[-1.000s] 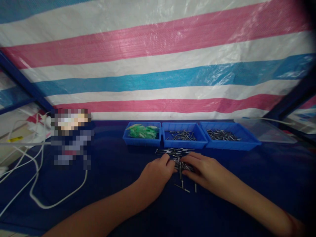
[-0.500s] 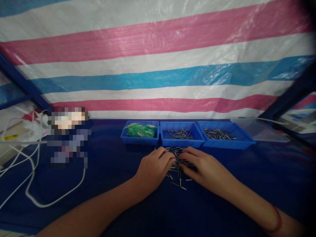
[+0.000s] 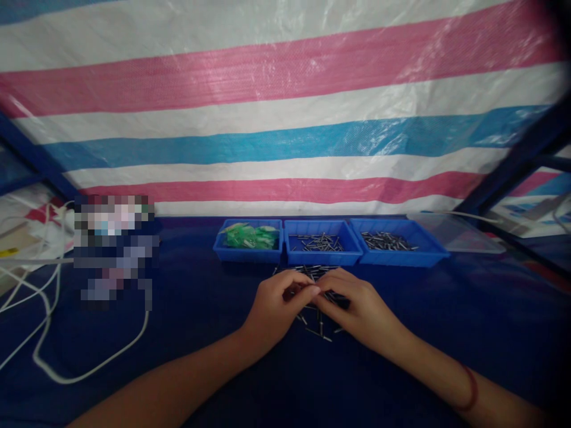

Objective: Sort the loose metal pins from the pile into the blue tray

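Observation:
A loose heap of thin metal pins [image 3: 317,324] lies on the dark blue cloth just in front of three blue trays. My left hand [image 3: 276,306] and my right hand [image 3: 357,306] rest over the heap, fingertips meeting in a pinch at its middle. Both sets of fingers are curled inward; what they pinch is too small to make out. The left tray [image 3: 248,252] holds green pieces. The middle tray [image 3: 321,255] and the right tray [image 3: 399,254] hold more metal pins.
A clear plastic lid [image 3: 455,241] lies to the right of the trays. White cables [image 3: 66,356] loop over the cloth at the left, near a blurred object [image 3: 113,249]. A striped tarpaulin [image 3: 285,119] hangs right behind the trays. Dark blue frame bars [image 3: 513,172] stand on both sides.
Both hands have drawn together over the pin heap, from lying spread on it to fingertips meeting in a pinch. The view has shifted slightly right.

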A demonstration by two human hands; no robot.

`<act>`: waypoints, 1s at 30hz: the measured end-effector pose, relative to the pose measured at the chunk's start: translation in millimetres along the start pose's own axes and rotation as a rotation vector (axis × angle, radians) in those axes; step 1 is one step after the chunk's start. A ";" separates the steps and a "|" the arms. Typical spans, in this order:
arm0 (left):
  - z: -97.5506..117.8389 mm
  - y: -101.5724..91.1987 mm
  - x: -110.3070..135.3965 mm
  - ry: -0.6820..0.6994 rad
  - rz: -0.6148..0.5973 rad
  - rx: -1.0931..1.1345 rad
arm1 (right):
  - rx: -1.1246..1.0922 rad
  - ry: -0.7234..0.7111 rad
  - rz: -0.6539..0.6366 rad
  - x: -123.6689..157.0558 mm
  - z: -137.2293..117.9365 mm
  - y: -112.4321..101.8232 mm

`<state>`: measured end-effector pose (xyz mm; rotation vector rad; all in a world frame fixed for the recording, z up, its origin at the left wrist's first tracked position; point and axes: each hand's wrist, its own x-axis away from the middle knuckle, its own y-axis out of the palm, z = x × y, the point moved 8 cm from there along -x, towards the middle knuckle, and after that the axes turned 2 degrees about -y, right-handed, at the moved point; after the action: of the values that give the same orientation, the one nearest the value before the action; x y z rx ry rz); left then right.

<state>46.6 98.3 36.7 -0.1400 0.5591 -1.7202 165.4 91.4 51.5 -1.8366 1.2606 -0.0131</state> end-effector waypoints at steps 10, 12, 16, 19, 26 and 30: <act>-1.7 -1.7 -2.3 -0.014 0.031 0.030 | -0.063 0.018 0.027 -0.3 0.8 -2.1; -1.5 -1.8 -2.2 -0.008 0.032 0.016 | -0.072 0.028 0.034 -0.3 1.8 -2.1; -1.8 -1.2 -1.9 -0.013 0.024 -0.024 | -0.077 0.048 0.050 0.1 4.2 -2.3; -0.1 -2.1 -2.4 0.001 0.024 -0.059 | -0.061 0.049 0.081 0.3 5.9 -5.6; 9.0 -3.3 -7.0 0.138 -0.017 -0.144 | -0.054 0.032 0.171 0.5 2.3 -19.2; 15.3 -1.1 -6.3 0.194 -0.053 -0.251 | -0.019 -0.011 0.175 -1.1 -4.2 -26.5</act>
<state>53.1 100.1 51.9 -0.1681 0.9224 -1.7198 182.8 92.1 72.0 -1.7343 1.4133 0.1049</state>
